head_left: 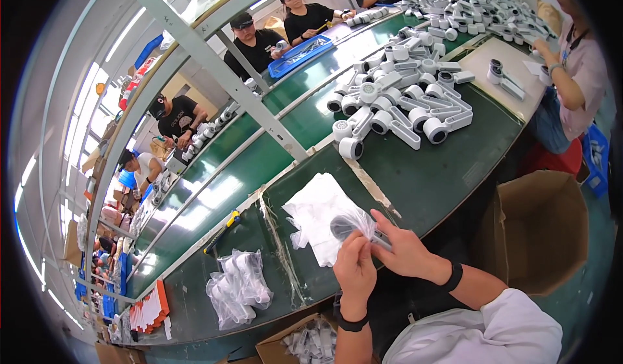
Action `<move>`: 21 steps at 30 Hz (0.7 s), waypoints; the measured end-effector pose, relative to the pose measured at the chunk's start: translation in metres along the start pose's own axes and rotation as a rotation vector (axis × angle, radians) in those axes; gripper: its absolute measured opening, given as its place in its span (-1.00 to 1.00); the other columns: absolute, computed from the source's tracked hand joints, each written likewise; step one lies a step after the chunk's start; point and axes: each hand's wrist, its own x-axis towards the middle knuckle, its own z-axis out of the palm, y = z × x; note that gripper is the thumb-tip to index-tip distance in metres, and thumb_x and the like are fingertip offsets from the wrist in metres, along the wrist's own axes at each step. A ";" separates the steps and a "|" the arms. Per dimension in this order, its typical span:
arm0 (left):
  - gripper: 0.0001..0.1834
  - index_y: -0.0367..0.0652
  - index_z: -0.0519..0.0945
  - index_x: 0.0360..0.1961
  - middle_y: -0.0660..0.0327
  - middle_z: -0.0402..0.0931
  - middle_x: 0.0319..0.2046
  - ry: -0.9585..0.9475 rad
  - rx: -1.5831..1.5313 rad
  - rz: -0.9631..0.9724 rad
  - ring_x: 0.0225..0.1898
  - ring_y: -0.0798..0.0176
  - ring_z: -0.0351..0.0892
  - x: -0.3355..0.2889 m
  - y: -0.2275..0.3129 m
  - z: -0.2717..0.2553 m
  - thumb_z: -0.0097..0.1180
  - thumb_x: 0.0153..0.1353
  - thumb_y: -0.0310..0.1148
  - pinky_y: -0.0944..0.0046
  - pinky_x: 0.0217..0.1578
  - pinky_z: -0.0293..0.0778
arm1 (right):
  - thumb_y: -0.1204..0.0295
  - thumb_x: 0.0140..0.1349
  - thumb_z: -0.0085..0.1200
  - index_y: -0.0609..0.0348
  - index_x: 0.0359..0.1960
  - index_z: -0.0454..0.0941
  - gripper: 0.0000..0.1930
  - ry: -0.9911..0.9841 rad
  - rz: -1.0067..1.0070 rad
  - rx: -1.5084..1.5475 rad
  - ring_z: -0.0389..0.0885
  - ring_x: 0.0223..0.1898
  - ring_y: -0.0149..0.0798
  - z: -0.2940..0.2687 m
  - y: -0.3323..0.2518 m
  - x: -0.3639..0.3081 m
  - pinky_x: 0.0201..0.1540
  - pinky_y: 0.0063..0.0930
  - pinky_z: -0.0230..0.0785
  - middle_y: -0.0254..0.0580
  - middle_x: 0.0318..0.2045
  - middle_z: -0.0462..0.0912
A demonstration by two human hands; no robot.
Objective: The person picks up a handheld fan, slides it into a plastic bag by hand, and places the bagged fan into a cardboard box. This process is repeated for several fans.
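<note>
In front of me a clear plastic bag (pixel 365 219) is around a grey round-headed device (pixel 341 226) with a handle. My left hand (pixel 354 274) is closed, pinching the bag below the round head. My right hand (pixel 407 252) is closed around the handle side, its thumb and fingers on the film; the fingers partly hide the handle. Just beyond my hands lies a stack of white plastic bags (pixel 318 208) on the green table. To the left several bagged devices (pixel 239 286) rest together.
A large pile of white round-headed devices (pixel 415 98) covers the far table. A yellow cutter (pixel 222 231) lies by the left ledge. Cardboard boxes stand right (pixel 542 234) and below (pixel 285 348). A co-worker (pixel 571 72) sits at the far right; others work across the conveyor (pixel 243 150).
</note>
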 end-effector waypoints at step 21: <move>-0.80 -0.30 0.44 -0.05 0.11 0.55 -0.09 0.081 -0.537 -0.652 -0.13 0.23 0.62 -0.025 -0.019 -0.001 0.04 0.33 -0.49 0.33 -0.21 0.56 | 0.50 0.30 0.04 0.21 -0.03 0.41 -0.77 0.096 0.406 0.922 0.53 -0.18 -0.46 0.009 0.003 0.013 -0.11 -0.54 0.42 -0.30 -0.18 0.56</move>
